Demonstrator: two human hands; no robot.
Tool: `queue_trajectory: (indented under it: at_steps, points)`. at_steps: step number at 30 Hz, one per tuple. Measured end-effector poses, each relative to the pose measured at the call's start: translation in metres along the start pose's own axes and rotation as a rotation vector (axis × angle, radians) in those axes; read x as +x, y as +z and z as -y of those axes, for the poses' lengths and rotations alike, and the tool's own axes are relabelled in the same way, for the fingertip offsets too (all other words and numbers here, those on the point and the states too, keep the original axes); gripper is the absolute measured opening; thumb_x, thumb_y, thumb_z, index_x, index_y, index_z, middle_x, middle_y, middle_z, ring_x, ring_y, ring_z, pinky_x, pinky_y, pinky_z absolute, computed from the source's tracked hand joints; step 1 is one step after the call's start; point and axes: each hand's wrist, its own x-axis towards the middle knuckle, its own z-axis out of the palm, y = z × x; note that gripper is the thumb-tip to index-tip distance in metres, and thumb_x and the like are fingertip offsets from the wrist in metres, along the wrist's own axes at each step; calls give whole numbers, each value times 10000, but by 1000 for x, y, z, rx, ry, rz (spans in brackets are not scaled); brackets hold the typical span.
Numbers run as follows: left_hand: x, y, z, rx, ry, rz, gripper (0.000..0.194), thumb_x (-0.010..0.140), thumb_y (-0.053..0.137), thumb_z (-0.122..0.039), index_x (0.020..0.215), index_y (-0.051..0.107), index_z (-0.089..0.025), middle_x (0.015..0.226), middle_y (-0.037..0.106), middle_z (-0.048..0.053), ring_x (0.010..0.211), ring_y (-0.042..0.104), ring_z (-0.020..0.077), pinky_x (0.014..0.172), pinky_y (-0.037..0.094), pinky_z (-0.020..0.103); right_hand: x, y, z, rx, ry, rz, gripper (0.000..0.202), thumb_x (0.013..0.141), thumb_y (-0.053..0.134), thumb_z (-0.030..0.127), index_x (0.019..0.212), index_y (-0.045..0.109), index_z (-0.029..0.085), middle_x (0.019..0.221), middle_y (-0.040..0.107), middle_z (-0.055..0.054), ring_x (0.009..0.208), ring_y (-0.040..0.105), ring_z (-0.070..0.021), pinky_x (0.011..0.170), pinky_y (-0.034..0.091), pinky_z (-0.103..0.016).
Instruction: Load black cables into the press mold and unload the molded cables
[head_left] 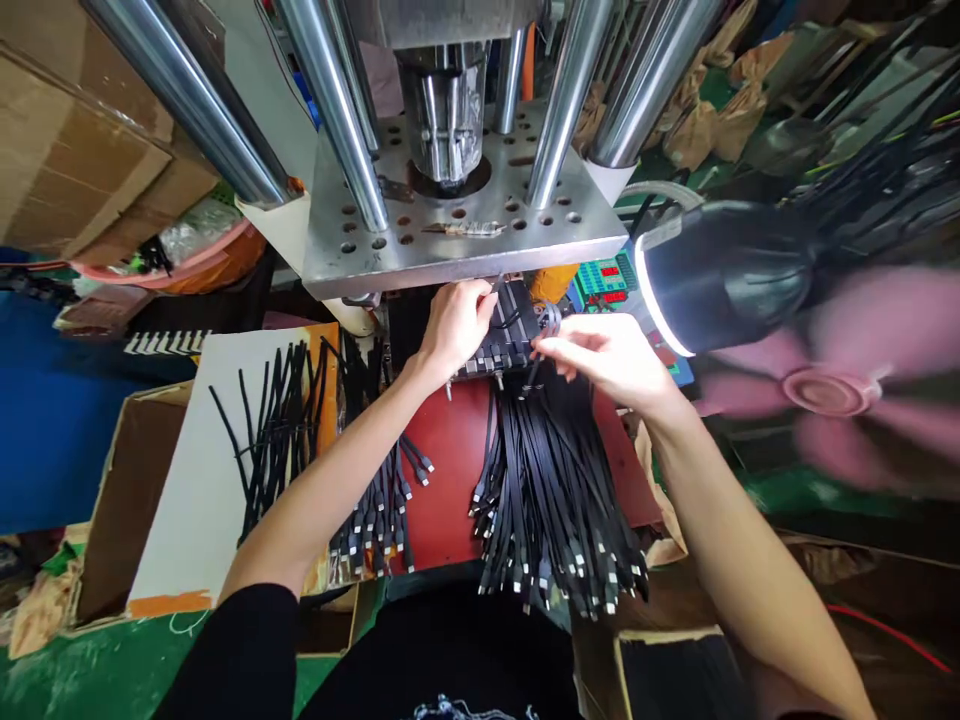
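Observation:
Under the metal plate of a press lies a dark metal mold block (pixel 510 340) with black cables and connectors set along it. My left hand (pixel 459 325) rests over the block's left part, its thumb and fingers closed on a thin black cable. At the block's right end my right hand (pixel 611 362) pinches a black cable (pixel 534 372) between thumb and fingertips; the exact grip is partly hidden. A thick bundle of flat black USB cables (pixel 555 480) hangs toward me on the red work surface (pixel 442 470). More cables with connectors (pixel 375 520) lie by my left forearm.
Above my hands is the drilled press plate (pixel 465 255) between steel columns (pixel 337 110). A bright lamp (pixel 720 280) and a spinning pink fan (pixel 832 390) stand to the right. Black strips (pixel 277 420) lie on a white board (pixel 195 460) at left, near a cardboard box (pixel 124 490).

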Motion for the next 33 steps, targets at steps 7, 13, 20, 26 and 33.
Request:
queue_trajectory:
  at_steps: [7,13,20,26,33]
  points:
    - [-50,-8,8,-84,375,-1,364,1072,544,-229,1390,630,-73,1434,687,208,1254,720,255,1054,619,413,78,4,-34,-1,-48,113,500,826,789,672,663,679,213,538,562,25,496,466,-118,500,354,-281]
    - [-62,-14,8,171,658,150,285,1076,557,-179,1310,702,-102,1412,717,187,1373,655,305,1120,583,522,91,9,-47,-177,-124,18,468,927,740,580,650,660,211,486,511,46,482,426,-109,573,367,-289]
    - [-61,11,3,30,474,-5,258,1090,570,-220,1163,801,-134,1252,804,140,1245,746,273,1097,619,479,84,11,-50,-31,-61,-37,194,903,782,334,794,688,203,787,703,-2,568,472,-106,554,391,-274]
    - [-69,15,-5,61,439,-33,283,1104,529,-217,1203,768,-105,1280,785,183,1297,716,285,1152,583,476,80,11,-47,-4,-57,-31,131,930,730,250,827,687,181,826,704,-8,599,467,-84,572,397,-250]
    - [-82,10,-23,342,431,126,551,1046,645,-421,1456,595,-56,1531,595,279,1480,539,388,1241,444,588,89,17,-45,-84,-50,-73,95,914,729,267,842,700,212,824,728,-24,567,492,-128,568,454,-298]
